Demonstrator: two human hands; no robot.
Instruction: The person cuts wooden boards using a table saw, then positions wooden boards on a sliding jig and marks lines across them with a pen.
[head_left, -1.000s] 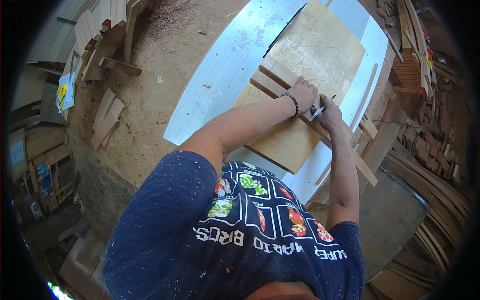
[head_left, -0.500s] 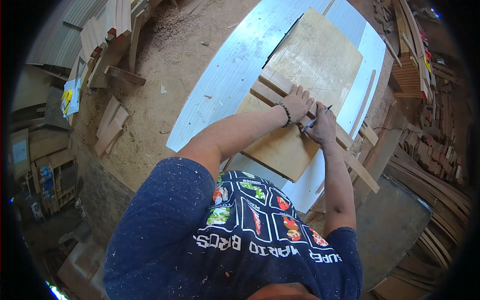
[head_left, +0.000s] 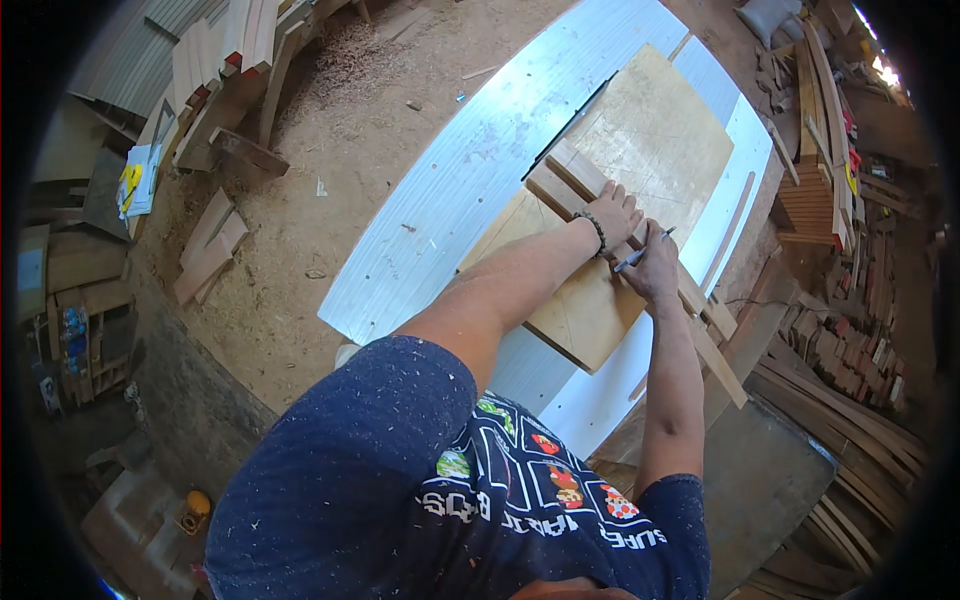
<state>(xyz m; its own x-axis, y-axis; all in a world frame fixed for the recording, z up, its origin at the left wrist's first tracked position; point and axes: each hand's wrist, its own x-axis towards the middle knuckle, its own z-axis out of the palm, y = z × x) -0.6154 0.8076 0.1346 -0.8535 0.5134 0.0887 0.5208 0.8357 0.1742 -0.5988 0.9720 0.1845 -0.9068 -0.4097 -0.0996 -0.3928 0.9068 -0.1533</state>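
Note:
My left hand (head_left: pixel 613 213), a beaded bracelet at its wrist, lies with fingers stretched over two pale wooden strips (head_left: pixel 577 170), pressing on them. The strips lie side by side across a plywood panel (head_left: pixel 665 115). Close beside it, my right hand (head_left: pixel 655 264) is closed round a slim pen (head_left: pixel 630 262), its fingers against the strips' near side. Whether the pen's tip touches wood is hidden. The panel rests on a white, streaked tabletop (head_left: pixel 430 215). A thin black strip (head_left: pixel 572 122) runs along the panel's left edge.
Stacked boards (head_left: pixel 240 40) stand at the far left, and wood offcuts (head_left: pixel 212 250) lie on the dusty floor. Right of the table are a slatted wooden piece (head_left: pixel 808 200), piled wood blocks (head_left: pixel 850 350) and long curved strips (head_left: pixel 850 425). A loose slat (head_left: pixel 718 362) sticks out near my right forearm.
Both hands sit slightly lower and farther right in the picture, as the whole view has shifted. The strips look slid a little toward the upper left; the pen stays in my right hand.

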